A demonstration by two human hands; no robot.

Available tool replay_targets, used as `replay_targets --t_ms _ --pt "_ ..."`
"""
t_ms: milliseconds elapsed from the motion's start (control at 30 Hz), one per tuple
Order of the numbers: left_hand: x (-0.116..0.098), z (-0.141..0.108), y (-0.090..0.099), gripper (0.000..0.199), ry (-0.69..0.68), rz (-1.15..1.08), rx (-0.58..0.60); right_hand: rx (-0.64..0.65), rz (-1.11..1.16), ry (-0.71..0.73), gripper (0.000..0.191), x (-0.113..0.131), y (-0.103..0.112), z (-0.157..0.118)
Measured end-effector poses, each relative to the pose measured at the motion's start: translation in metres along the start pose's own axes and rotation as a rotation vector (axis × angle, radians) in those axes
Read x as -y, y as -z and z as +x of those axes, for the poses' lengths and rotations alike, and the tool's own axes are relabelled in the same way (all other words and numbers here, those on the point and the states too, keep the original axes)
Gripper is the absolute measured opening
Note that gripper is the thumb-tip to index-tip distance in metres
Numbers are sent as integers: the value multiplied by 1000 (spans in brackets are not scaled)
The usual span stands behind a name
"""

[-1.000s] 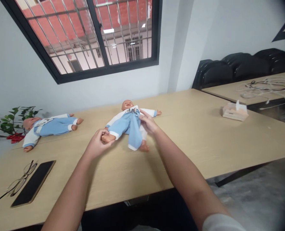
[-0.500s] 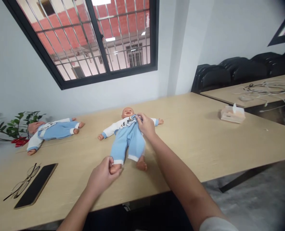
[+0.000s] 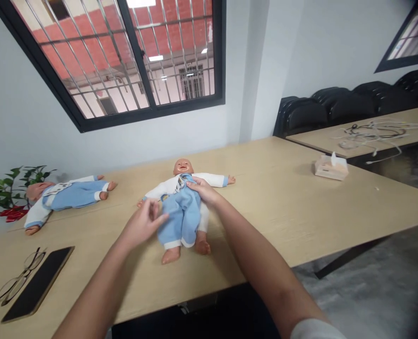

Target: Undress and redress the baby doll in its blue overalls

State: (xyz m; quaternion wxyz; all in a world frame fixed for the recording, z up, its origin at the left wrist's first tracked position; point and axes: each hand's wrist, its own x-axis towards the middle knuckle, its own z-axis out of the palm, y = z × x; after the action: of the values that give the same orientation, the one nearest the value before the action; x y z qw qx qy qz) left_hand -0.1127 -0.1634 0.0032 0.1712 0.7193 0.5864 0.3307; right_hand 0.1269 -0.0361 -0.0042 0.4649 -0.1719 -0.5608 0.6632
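A baby doll (image 3: 183, 166) lies on its back on the table, in a white top with blue cuffs. Light blue trousers (image 3: 175, 219) with white hems lie over its legs. On the right side, the doll's pale cloth leg (image 3: 204, 217) shows beside the trouser leg. My right hand (image 3: 206, 189) is closed on the bunched upper part of the trousers at the doll's chest. My left hand (image 3: 145, 222) is beside the trousers, thumb apart from the curled fingers and holding nothing; its thumb tip is at the fabric's edge, touching or not I cannot tell.
A second doll (image 3: 76, 195) in similar clothes lies at the left, near a plant (image 3: 9, 183). Glasses (image 3: 21, 278) and a black phone-like slab (image 3: 39, 282) lie at the front left. A tissue box (image 3: 331, 169) stands at the right; cables (image 3: 374, 134) lie on another table.
My left hand has let go of the doll's foot and trouser hem and moved up beside the trousers. My right hand stays on the bunched fabric, slightly lower. The camera view has shifted right.
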Motion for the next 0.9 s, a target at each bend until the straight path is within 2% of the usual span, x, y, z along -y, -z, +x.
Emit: replay_targets --t_ms 33,67,100,133,200,300,367,467,567,633,700,800,867,900 --pt "0 19 -6 62 -56 -63 -94 13 -4 10 43 0 -2 0" --pt "-1 37 -14 85 -126 -148 -125 26 -14 20 44 -1 -4 0" --pt "-2 53 -23 105 -184 -232 -100 40 -33 27 46 -1 -6 0" --pt "-3 66 -31 115 -216 -281 -38 50 -62 31 47 -2 -7 1" --pt "-4 82 -43 108 -224 -340 121 59 -145 22 48 -2 -6 2" --pt "4 86 -52 65 -163 -345 295 62 -306 -12 49 3 1 2" --pt "15 83 -52 53 -123 -389 260 117 -404 -49 50 10 7 1" --pt "30 79 -52 58 -70 -554 92 267 -527 -136 48 23 11 -2" --pt "34 77 -55 65 -16 -703 14 390 -619 -225 43 31 10 -5" --pt "32 76 -57 68 -4 -754 -18 405 -569 -227 41 29 7 -6" --pt "27 74 -57 69 -20 -765 -27 348 -400 -181 43 22 3 -5" --pt "19 68 -53 75 -78 -649 122 195 -123 -127 47 8 -1 -3" --pt "16 66 -51 74 -96 -522 234 139 -47 -147 46 2 -3 -2" --pt "15 65 -50 69 -91 -481 252 140 -41 -169 45 2 -3 -2"
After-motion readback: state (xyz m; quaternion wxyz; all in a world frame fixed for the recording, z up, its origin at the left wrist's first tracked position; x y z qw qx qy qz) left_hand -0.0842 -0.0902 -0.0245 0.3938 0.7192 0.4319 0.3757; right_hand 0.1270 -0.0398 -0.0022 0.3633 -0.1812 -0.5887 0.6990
